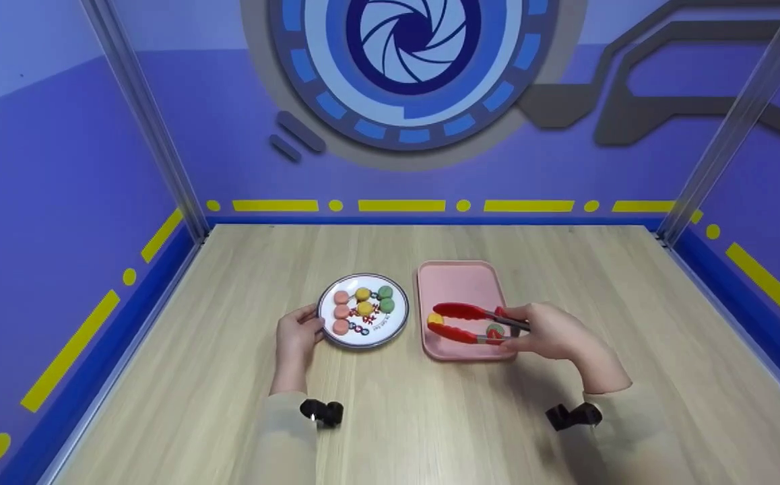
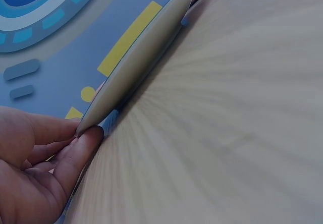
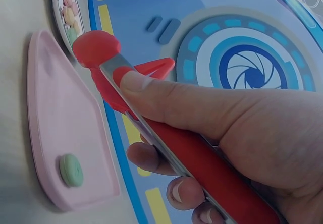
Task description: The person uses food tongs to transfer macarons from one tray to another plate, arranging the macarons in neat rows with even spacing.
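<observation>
My left hand [image 1: 296,337] pinches the left rim of a round white plate [image 1: 390,328], thumb and fingers at its edge in the left wrist view. On that plate lie three pink macarons [image 1: 341,312], two yellow macarons [image 1: 364,308] and two green macarons [image 1: 386,306]. Red-tipped kitchen tongs [image 1: 457,311] are gripped in my right hand [image 1: 548,331], their tips pointing left over a pink tray [image 1: 461,279]. Between the tips is another yellow macaron [image 1: 435,318]. A green macaron [image 3: 71,170] sits on the tray, partly behind the tongs in the head view.
Plate and tray stand side by side on a light wooden table [image 1: 390,417], a narrow gap between them. Blue-purple panels [image 1: 390,182] rise behind the table and at both sides, with metal posts [image 1: 154,135] at the back corners.
</observation>
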`<state>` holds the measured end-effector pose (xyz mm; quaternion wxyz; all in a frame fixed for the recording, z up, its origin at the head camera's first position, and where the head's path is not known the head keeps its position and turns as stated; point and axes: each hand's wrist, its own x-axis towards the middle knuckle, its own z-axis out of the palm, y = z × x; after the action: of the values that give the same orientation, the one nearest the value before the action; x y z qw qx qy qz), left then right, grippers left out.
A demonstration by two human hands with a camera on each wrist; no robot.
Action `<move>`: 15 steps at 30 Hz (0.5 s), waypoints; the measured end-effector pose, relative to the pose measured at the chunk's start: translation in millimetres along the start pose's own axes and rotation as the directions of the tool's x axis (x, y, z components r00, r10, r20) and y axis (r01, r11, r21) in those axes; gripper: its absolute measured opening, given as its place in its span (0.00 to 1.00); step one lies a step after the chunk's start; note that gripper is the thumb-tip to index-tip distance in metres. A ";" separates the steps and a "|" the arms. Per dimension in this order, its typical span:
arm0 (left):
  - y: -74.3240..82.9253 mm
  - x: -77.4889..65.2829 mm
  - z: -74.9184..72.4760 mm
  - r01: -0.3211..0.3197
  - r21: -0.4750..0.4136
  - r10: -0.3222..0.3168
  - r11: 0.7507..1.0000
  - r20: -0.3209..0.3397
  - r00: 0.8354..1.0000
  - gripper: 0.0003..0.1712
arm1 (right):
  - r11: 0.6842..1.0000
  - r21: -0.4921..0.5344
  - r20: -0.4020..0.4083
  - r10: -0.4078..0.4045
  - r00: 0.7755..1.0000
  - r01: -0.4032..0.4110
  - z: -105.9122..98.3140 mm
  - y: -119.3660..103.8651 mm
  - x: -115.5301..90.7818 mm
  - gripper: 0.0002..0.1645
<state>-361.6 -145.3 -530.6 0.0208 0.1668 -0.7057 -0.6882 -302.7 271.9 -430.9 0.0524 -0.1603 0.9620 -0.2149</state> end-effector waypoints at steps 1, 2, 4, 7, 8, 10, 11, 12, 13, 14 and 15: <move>0.1 0.0 -0.1 0.003 0.004 -0.003 1.000 -0.003 1.000 0.26 | 1.000 0.003 0.002 -0.004 1.000 0.004 0.6 -1.9 1.3 0.38; 0.0 -0.1 -0.3 0.002 0.002 -0.002 1.000 -0.002 1.000 0.26 | 1.000 0.006 0.006 -0.009 1.000 0.009 1.5 -4.1 2.7 0.38; -0.2 -0.4 -0.4 0.001 0.005 -0.001 1.000 -0.003 1.000 0.26 | 1.000 0.014 0.014 -0.013 1.000 0.013 3.8 -9.0 5.8 0.40; -1.0 -0.3 0.0 0.001 0.011 -0.001 1.000 -0.008 1.000 0.26 | 1.000 0.025 0.019 -0.016 1.000 0.015 8.8 -17.0 11.2 0.40; -1.2 -0.2 0.0 -0.001 0.008 0.001 1.000 -0.008 1.000 0.26 | 1.000 0.027 0.019 -0.016 1.000 0.015 10.8 -19.9 13.2 0.40; -1.0 0.1 0.0 -0.006 0.000 0.006 1.000 -0.008 1.000 0.26 | 0.999 0.028 0.017 -0.025 1.000 0.025 14.5 -25.3 17.5 0.39; -0.9 0.3 0.0 -0.007 -0.007 0.006 1.000 -0.008 1.000 0.26 | 0.999 0.034 0.019 -0.027 0.999 0.026 16.2 -28.0 19.8 0.38; -0.7 0.4 0.1 -0.008 -0.015 0.008 1.000 -0.007 1.000 0.26 | 0.999 0.035 0.019 -0.034 0.999 0.033 17.9 -30.7 22.3 0.37; -0.6 0.4 0.2 -0.009 -0.020 0.008 1.000 -0.007 1.000 0.26 | 0.998 0.039 0.019 -0.040 0.999 0.040 19.6 -33.2 24.8 0.35; -0.6 0.4 0.4 -0.009 -0.023 0.009 1.000 -0.004 1.000 0.26 | 0.998 0.038 0.021 -0.056 0.998 0.055 20.8 -35.6 27.5 0.34; -0.6 0.4 0.6 -0.011 -0.025 0.010 1.000 -0.003 1.000 0.26 | 0.997 0.041 0.022 -0.065 0.998 0.064 22.0 -38.4 29.9 0.32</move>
<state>-362.0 -144.9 -531.4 0.0273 0.1637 -0.6980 -0.6966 -316.1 220.5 -435.2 0.0598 -0.1926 0.9511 -0.2341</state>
